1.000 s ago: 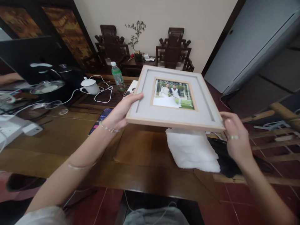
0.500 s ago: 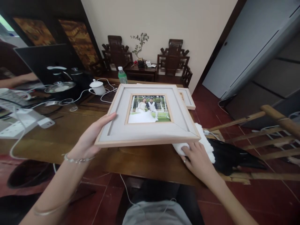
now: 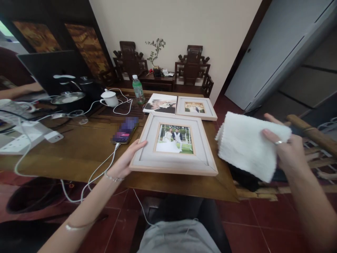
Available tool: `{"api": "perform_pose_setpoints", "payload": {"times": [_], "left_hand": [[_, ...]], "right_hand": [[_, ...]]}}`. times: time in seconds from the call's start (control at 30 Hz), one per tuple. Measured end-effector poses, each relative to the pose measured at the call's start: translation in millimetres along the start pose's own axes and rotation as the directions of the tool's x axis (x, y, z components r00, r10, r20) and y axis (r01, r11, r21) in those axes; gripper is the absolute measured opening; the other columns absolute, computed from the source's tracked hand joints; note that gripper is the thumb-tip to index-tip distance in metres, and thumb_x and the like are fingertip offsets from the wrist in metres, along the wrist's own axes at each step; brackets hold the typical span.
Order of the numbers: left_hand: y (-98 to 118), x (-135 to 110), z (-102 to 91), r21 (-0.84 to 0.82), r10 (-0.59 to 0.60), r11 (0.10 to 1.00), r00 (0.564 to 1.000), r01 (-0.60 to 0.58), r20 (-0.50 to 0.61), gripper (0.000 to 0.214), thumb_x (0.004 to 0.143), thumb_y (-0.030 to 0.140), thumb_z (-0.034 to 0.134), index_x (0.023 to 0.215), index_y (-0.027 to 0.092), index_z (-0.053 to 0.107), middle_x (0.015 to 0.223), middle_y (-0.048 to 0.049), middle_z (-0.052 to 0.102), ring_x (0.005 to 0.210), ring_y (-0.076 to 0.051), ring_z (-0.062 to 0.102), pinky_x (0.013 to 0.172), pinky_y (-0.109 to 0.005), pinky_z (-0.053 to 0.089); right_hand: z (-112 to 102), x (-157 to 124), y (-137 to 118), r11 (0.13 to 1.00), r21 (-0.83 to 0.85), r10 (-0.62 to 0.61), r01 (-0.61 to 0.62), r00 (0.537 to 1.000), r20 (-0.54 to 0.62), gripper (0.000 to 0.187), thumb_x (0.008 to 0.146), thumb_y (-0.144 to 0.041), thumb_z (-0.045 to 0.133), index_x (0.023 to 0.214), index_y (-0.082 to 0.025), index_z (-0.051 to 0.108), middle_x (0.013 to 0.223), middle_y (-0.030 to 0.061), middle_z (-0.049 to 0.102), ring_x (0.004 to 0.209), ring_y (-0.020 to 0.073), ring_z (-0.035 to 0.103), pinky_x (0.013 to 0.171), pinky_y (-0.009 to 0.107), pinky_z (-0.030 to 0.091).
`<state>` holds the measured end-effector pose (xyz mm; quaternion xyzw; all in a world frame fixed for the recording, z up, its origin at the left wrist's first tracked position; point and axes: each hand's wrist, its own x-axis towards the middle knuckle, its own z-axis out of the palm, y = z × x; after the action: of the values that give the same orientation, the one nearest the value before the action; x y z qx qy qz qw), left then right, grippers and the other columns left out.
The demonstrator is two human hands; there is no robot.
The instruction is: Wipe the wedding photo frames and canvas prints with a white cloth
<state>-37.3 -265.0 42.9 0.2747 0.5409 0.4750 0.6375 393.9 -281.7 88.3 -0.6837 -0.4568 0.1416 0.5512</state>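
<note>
My left hand [image 3: 128, 156] grips the left side of a light wood picture frame [image 3: 202, 158], thumb on top of the edge. Inside its pale mat is a photo [image 3: 174, 138] of two people in wedding clothes. The picture frame is low over the table, its near edge facing me; I cannot tell whether it touches the wood. Off to the right, my right hand [image 3: 289, 151] holds up a folded white cloth [image 3: 247, 142], pinched at its right edge with the rest hanging free.
Behind lie a second framed photo [image 3: 210, 109] and a white-edged picture [image 3: 163, 100]. A charging phone [image 3: 125, 130], green-labelled bottle [image 3: 138, 90], lidded white cup [image 3: 110, 98] and power strip [image 3: 28, 137] stand on the table [image 3: 86, 151]. A bamboo chair [image 3: 310, 133] is at right. Another person's arm [image 3: 21, 90] shows far left.
The picture frame has come down and slightly right in my left hand, uncovering the phone and pictures behind. My right hand has lifted the white cloth off the table's right edge, up and rightward.
</note>
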Motion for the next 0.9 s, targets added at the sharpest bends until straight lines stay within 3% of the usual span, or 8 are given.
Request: {"api": "perform_pose_setpoints", "payload": {"times": [0.13,0.3,0.43,0.5,0.6,0.7,0.83,0.9], "left_hand": [[-15,24,4.4,0.005,0.001,1.000,0.998,-0.002,0.069,0.031,0.070,0.028,0.083,0.092,0.022,0.063,0.092,-0.0018,0.073,0.079,-0.018,0.072,0.062,-0.022,0.055],[-23,48,13.8,-0.002,-0.010,1.000,0.995,0.010,0.097,0.028,0.073,0.025,0.080,0.092,0.019,0.060,0.081,0.0004,0.071,0.062,-0.013,0.067,0.057,-0.021,0.052],[-28,64,15.8,-0.015,-0.037,0.999,0.996,0.038,0.079,0.018,0.080,0.021,0.074,0.090,0.018,0.059,0.078,-0.0001,0.070,0.062,-0.014,0.067,0.059,-0.023,0.053],[-30,71,15.1,-0.002,-0.030,1.000,0.994,0.030,0.102,0.020,0.080,0.024,0.075,0.092,0.017,0.060,0.077,-0.0008,0.070,0.063,-0.015,0.067,0.060,-0.024,0.053],[-34,82,14.8,0.036,0.009,0.999,0.993,-0.013,0.118,0.027,0.077,0.030,0.079,0.093,0.017,0.061,0.076,-0.0010,0.069,0.064,-0.015,0.066,0.061,-0.024,0.051],[-34,89,14.6,0.112,0.051,0.992,0.993,-0.062,0.103,0.029,0.077,0.036,0.078,0.091,0.016,0.062,0.077,-0.0027,0.069,0.069,-0.018,0.067,0.064,-0.025,0.051],[-31,96,10.4,0.443,0.227,0.862,0.969,-0.247,0.098,0.029,0.078,0.039,0.073,0.090,0.014,0.066,0.087,-0.0095,0.071,0.085,-0.026,0.068,0.078,-0.032,0.052],[-29,99,9.1,0.633,0.391,0.674,0.911,-0.381,0.132,0.036,0.078,0.034,0.072,0.106,0.012,0.066,0.099,-0.0131,0.069,0.100,-0.031,0.066,0.093,-0.039,0.049]], "right_hand": [[-12,-1,-4,0.986,-0.114,0.112,-0.118,0.992,-0.064,0.036,0.057,-0.053,0.078,0.073,-0.022,0.069,0.084,0.0092,0.070,0.071,0.0279,0.064,0.061,0.041,0.053],[-11,4,-9,0.972,-0.212,0.093,-0.100,0.995,-0.045,0.038,0.056,-0.055,0.080,0.074,-0.023,0.070,0.078,0.0086,0.070,0.066,0.0274,0.062,0.055,0.042,0.051],[-2,8,-11,0.984,-0.177,0.002,0.028,0.986,0.167,0.054,0.047,-0.043,0.089,0.095,-0.022,0.074,0.096,0.0100,0.075,0.081,0.0318,0.068,0.065,0.044,0.056],[6,11,-8,0.979,-0.173,-0.067,0.104,0.975,0.211,0.057,0.051,-0.041,0.087,0.103,-0.021,0.072,0.103,0.0110,0.075,0.089,0.0342,0.069,0.074,0.046,0.058],[24,14,0,0.845,-0.441,-0.250,0.302,0.952,0.174,0.044,0.064,-0.036,0.080,0.101,-0.016,0.070,0.106,0.0173,0.074,0.099,0.0392,0.068,0.086,0.050,0.054],[50,4,11,0.594,-0.586,-0.430,0.551,0.833,0.347,0.008,0.076,-0.021,0.065,0.081,-0.015,0.068,0.103,0.0231,0.073,0.102,0.0398,0.068,0.089,0.049,0.054],[88,-29,25,0.353,-0.276,-0.584,0.894,0.441,0.681,0.030,0.074,0.003,0.043,0.067,-0.017,0.064,0.125,0.0202,0.067,0.124,0.0328,0.059,0.101,0.049,0.050],[101,-46,30,0.299,-0.182,-0.596,0.937,0.332,0.731,0.033,0.073,0.006,0.042,0.070,-0.016,0.067,0.133,0.0188,0.063,0.130,0.0327,0.054,0.104,0.055,0.046]]}}
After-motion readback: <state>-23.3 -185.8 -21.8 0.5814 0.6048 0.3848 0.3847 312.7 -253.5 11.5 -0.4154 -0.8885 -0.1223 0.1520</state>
